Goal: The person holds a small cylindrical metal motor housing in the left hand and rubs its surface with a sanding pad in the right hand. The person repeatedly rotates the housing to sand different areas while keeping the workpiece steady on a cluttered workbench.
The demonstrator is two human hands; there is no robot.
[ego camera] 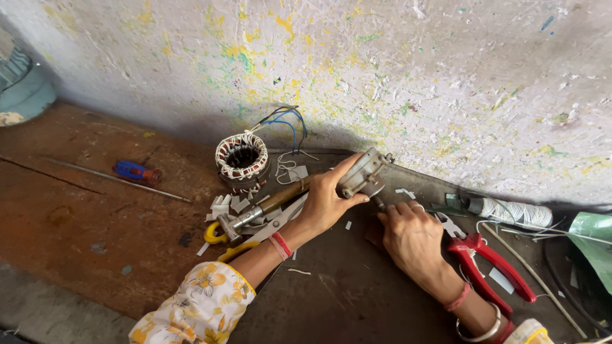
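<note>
Far left of both hands, well apart from them, a screwdriver with a blue and red handle [136, 172] lies on the rust-brown bench [76, 216], its long thin shaft running past it. Nearer, up and left of the left fingers, stands a motor stator [241, 160] wound in white lacing, with blue and dark leads rising against the paint-flecked wall [446, 76]. White paper scraps [224, 205] lie at its foot.

Just below the left wrist lie a hammer with a wooden handle [258, 208] and yellow-handled scissors [220, 237]; the hammer's handle end passes behind the palm.

The left hand [325, 204] is closed around a grey metal motor housing [363, 173], fingers wrapped over its top and thumb under its lower edge, holding it tilted above the dark mat [344, 286].

The right hand [413, 237] lies palm down, fingers bent, fingertips [386, 215] at the short shaft below the housing. Whether they grip it cannot be told.

Right of the right fingers, touching the hand's edge, lie red-handled pliers [491, 267]. Beyond them sit a spool of white thread [513, 211] and a green sheet [593, 239]. No labels are legible.
</note>
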